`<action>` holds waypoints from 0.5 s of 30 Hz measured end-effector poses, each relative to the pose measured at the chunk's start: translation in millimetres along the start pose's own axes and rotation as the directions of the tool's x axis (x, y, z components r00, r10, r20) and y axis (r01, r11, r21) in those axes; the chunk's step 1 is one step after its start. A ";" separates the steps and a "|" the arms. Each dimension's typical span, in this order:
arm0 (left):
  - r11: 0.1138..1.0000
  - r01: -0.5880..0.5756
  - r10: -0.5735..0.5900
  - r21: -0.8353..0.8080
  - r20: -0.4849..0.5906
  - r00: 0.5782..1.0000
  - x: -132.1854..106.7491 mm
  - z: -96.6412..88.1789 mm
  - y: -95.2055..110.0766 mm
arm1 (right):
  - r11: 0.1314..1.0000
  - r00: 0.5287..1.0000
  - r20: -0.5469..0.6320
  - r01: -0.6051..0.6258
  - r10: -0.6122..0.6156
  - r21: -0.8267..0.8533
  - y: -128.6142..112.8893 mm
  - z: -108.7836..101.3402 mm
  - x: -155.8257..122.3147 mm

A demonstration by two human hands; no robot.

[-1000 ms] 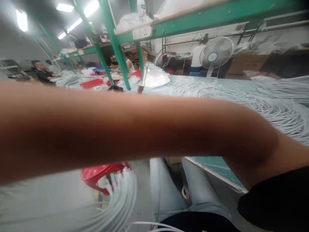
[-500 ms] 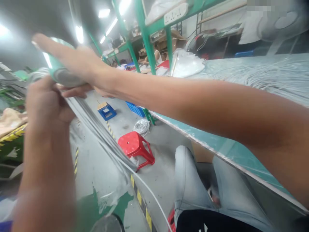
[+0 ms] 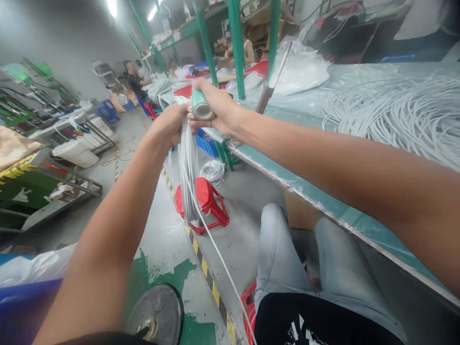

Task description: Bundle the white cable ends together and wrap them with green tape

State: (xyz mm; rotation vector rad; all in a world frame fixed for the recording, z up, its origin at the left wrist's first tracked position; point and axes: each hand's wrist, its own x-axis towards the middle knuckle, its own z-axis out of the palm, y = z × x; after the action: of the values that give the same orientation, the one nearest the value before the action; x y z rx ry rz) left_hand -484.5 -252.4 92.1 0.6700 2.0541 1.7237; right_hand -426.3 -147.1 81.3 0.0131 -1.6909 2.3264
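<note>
My left hand (image 3: 171,123) is closed around the top of a hanging bundle of white cables (image 3: 187,177). A single cable trails down from that bundle toward my lap. Close beside it, my right hand (image 3: 221,108) grips a green roll (image 3: 199,101) with a pale round end, which looks like a roll of tape or film. Thumb and fingers wrap the roll, and its near end faces me. Both hands are held out over the aisle, beside the table's edge, and almost touch each other.
Loose white cables (image 3: 391,115) spread over the plastic-covered table (image 3: 287,108) at right, near a clear plastic bag (image 3: 302,67). Below the bundle stands a red stool (image 3: 210,203); a cable coil (image 3: 212,171) lies behind it. A round grey base (image 3: 156,311) is at lower left.
Both hands, with the cable bundle and roll, have shifted right and slightly down in view. The bundle now hangs nearly straight down instead of slanting. The view has turned left and down.
</note>
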 end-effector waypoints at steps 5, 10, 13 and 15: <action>0.993 0.099 -0.094 -0.060 0.084 0.992 57.4 -10.6 -12.2 | 0.982 0.989 -0.142 0.000 0.027 0.189 22.6 -12.8 36.8; 0.985 0.149 -0.139 -0.081 0.121 0.983 63.6 -12.4 -27.3 | 0.967 0.988 -0.149 -0.003 0.043 0.256 39.9 -15.6 44.2; 0.981 0.172 -0.158 -0.091 0.144 0.977 41.8 -1.8 -51.3 | 0.958 0.995 -0.086 -0.033 0.059 0.284 59.7 -25.9 18.9; 0.976 0.192 -0.173 -0.099 0.172 0.970 18.6 10.9 -74.5 | 0.941 0.994 -0.051 -0.073 0.095 0.332 76.4 -37.0 -11.1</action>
State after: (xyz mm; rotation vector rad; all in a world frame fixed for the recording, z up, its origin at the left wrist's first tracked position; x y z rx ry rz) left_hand -502.3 -243.1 17.2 0.5473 1.8294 1.6125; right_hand -426.7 -136.6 -3.7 -0.0719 -1.2766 2.6160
